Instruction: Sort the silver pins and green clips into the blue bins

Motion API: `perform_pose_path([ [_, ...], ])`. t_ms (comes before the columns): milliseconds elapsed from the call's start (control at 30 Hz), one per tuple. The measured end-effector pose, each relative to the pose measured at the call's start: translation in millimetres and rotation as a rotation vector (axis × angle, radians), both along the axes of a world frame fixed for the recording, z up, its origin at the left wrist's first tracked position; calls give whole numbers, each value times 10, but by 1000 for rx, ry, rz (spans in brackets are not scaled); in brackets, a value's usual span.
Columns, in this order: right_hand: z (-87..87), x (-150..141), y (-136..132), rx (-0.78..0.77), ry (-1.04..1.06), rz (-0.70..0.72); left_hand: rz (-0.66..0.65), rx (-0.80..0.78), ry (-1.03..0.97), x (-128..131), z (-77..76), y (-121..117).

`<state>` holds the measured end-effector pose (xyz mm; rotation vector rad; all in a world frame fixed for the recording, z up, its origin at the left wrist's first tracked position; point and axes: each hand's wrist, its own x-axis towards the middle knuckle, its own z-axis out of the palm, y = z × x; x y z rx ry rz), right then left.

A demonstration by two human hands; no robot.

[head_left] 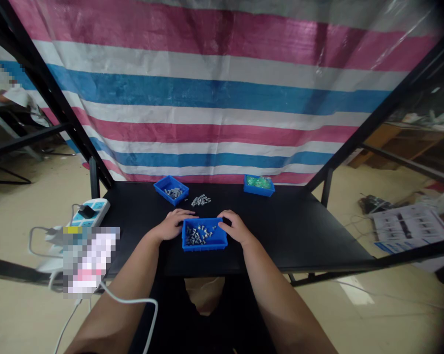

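Grip: left hand [173, 224] and right hand [236, 227] both open, palms down, fingers extended, on either side of a shallow blue plastic tray [204, 242]. Right fingers [223, 217] lie over its far corner; left fingertips [192, 214] sit just beside its rim (no firm clamp visible). Tray holds small grey metal parts [198, 235], loose.

Farther out on the black table [299, 236]: a second blue tray [162, 188] with similar parts, a loose pile of grey parts [201, 200], and a third blue tray [254, 192] with green pieces in clear plastic [258, 182]. Left edge: white-and-blue power strip [96, 209], white cable [133, 301]. Behind: pink, white and blue striped tarp [207, 98] on black metal frame [50, 91]. On the beige floor [372, 305], printed sheets [409, 228], too small to read. Far left, a person in a white shirt [18, 96].
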<state>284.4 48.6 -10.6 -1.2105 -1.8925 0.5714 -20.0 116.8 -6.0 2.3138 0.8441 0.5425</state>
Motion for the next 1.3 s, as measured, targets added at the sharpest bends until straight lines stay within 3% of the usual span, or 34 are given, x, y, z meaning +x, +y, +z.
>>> perform_pose_path([
  [400,-153,554,-7,12,162,-467,17,74,25,101,-2,-77],
  [633,-115,533,-49,21,204,-722,99,178,38,254,36,-147],
  [967,-210,621,1,46,160,-1144,162,255,146,342,48,-177],
  [1100,-182,549,-3,-2,125,-1109,192,289,152,393,11,-169],
  [1300,-141,342,-19,-46,145,-800,221,325,127,418,-12,-163],
])
